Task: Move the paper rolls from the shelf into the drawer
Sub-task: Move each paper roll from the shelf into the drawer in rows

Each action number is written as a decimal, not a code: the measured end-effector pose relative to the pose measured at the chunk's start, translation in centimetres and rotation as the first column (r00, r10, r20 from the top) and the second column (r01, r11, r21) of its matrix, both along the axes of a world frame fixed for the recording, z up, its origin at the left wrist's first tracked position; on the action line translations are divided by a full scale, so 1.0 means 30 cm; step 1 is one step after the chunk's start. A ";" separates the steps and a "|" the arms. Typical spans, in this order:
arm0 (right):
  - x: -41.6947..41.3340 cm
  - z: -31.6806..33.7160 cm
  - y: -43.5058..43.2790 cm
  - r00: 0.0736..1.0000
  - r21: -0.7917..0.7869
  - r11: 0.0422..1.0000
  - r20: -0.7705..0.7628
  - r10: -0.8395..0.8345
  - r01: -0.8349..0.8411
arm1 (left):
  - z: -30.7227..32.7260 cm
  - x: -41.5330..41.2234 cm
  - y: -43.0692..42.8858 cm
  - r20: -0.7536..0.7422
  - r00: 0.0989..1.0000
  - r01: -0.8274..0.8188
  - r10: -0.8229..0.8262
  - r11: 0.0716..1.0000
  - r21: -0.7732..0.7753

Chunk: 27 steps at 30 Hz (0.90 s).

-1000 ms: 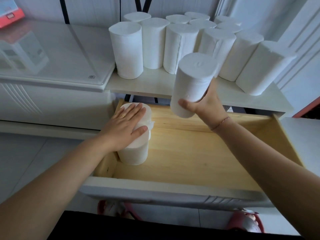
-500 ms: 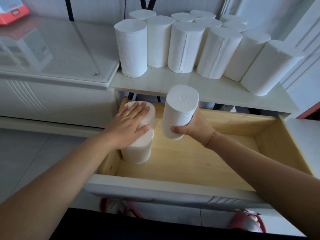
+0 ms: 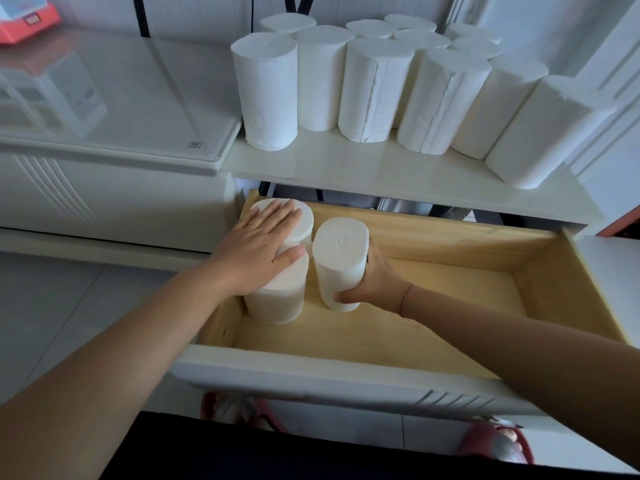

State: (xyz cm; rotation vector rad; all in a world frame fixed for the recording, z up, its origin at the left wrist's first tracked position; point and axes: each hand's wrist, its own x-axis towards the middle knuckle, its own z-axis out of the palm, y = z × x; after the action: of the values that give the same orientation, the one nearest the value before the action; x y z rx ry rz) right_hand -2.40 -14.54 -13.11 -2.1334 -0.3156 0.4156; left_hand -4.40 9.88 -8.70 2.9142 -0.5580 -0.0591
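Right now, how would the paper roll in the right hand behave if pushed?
Probably light: the right hand alone holds the paper roll. Tall and narrow, it may tip if pushed high; on its side it would likely roll.

shelf rolls: white, upright, clustered | drawer rolls: upright, left end | drawer: wooden, open

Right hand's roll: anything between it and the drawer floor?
Nothing visible. The held roll, gripped by the right hand, is upright and low over bare drawer floor. The stored rolls under the flat left hand stand close on its left, beside it, not under it.
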 end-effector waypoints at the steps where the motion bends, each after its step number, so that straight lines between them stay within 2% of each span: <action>1: 0.000 -0.005 -0.002 1.000 -0.007 1.000 -0.005 0.001 -0.001 | -0.001 0.001 0.000 0.000 1.000 0.002 -0.002 1.000 0.001; 6: 0.003 -0.023 -0.012 1.000 -0.053 0.999 -0.023 0.009 -0.011 | -0.004 0.005 0.003 0.004 1.000 0.006 -0.006 1.000 -0.004; 9: 0.015 -0.005 -0.024 0.994 -0.038 0.996 -0.075 0.082 -0.085 | -0.004 0.002 0.003 0.001 1.000 0.007 -0.007 1.000 -0.006; 13: 0.051 0.091 -0.070 0.950 0.089 0.981 -0.248 0.192 -0.175 | 0.002 0.001 0.000 -0.008 1.000 -0.001 0.001 1.000 -0.002; 17: 0.100 0.182 -0.075 0.937 0.242 0.968 -0.315 0.149 -0.072 | 0.006 -0.001 -0.003 -0.014 1.000 -0.002 0.002 1.000 0.004; 19: 0.116 0.198 -0.054 0.945 0.196 0.980 -0.316 0.083 -0.020 | 0.008 0.000 -0.003 -0.014 1.000 -0.003 0.003 1.000 0.013; 23: 0.101 0.190 -0.018 0.971 0.013 0.999 -0.235 0.053 -0.051 | 0.012 -0.004 -0.004 -0.017 1.000 -0.009 0.009 1.000 0.027; 27: 0.050 0.189 -0.038 0.944 -0.077 0.993 -0.325 0.056 -0.085 | 0.011 -0.004 -0.005 -0.011 1.000 -0.009 0.009 1.000 0.027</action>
State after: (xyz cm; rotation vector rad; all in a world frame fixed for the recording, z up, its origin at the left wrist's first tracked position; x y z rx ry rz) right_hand -0.89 -15.67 -7.44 -2.1015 -0.1878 0.8241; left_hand -4.51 9.72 -8.37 2.9405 -0.5468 -0.0825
